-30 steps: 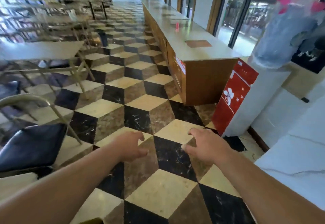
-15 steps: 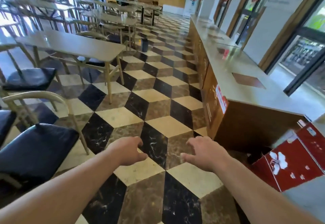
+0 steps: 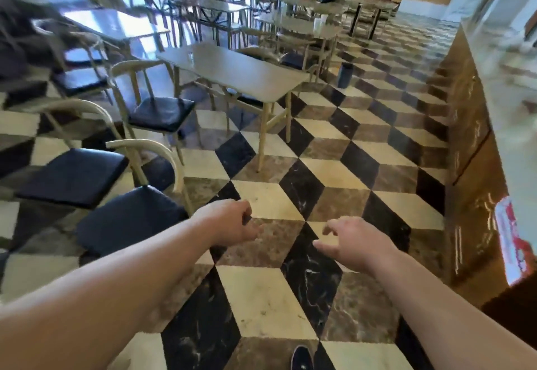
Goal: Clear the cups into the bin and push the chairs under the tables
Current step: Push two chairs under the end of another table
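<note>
My left hand (image 3: 229, 221) and my right hand (image 3: 354, 242) are held out over the checkered floor, both empty, fingers loosely curled and apart. Just left of my left hand stands a pale wooden chair with a dark cushion (image 3: 128, 218), pulled out from its table. Two similar chairs (image 3: 72, 178) (image 3: 159, 114) stand further left and behind it. The nearest table (image 3: 232, 70) is ahead, its top bare apart from a small glass-like item. A dark cylindrical bin (image 3: 345, 75) stands on the floor beyond that table. Pale cups (image 3: 319, 22) stand on a farther table.
A long wooden counter (image 3: 470, 125) runs along the right side. More tables and chairs (image 3: 203, 12) fill the back left of the room. An open strip of patterned floor (image 3: 334, 166) lies between the tables and the counter. My shoe (image 3: 302, 358) shows at the bottom.
The view has swung left and upward: the red box and white wall have gone out of view, and the chairs and tables now fill the left. Both hands stay held out and empty.
</note>
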Available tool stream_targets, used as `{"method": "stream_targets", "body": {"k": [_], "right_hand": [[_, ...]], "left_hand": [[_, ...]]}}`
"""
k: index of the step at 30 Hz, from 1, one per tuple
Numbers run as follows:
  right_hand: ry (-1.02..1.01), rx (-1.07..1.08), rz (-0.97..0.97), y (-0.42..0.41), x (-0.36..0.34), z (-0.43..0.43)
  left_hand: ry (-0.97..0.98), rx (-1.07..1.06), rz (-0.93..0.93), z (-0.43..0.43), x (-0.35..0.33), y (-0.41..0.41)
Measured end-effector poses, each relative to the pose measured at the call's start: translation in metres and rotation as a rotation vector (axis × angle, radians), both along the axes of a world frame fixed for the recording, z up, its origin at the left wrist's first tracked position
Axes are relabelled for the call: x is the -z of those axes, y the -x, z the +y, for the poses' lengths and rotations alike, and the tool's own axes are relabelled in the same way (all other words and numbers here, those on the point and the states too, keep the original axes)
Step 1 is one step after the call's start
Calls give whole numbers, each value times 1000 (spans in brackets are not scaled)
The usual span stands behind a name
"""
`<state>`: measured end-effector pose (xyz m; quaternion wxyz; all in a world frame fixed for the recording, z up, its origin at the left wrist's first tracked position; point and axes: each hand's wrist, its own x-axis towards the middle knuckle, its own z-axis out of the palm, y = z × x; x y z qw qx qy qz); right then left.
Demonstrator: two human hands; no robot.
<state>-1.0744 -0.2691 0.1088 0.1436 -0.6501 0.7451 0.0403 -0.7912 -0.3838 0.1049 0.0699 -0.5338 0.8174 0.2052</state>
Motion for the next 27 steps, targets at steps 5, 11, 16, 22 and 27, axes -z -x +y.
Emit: {"method": "stream_targets", "body": {"k": [5, 11, 16, 22, 27], "right_hand": [[-54, -187, -40, 38, -10, -122], [-38, -389, -23, 38, -33, -263], [-20, -456, -66, -8, -30, -351], [0, -654, 77, -71, -30, -472], [-62, -725, 109, -116, -59, -575]], "left_hand": [[-40, -274, -16, -58, 11, 6], [-31, -504, -31, -113, 9, 0], [-45, -642, 8, -169, 15, -14], [13, -778, 151, -287, 38, -53], [-31, -914, 283, -386, 53, -85]]}}
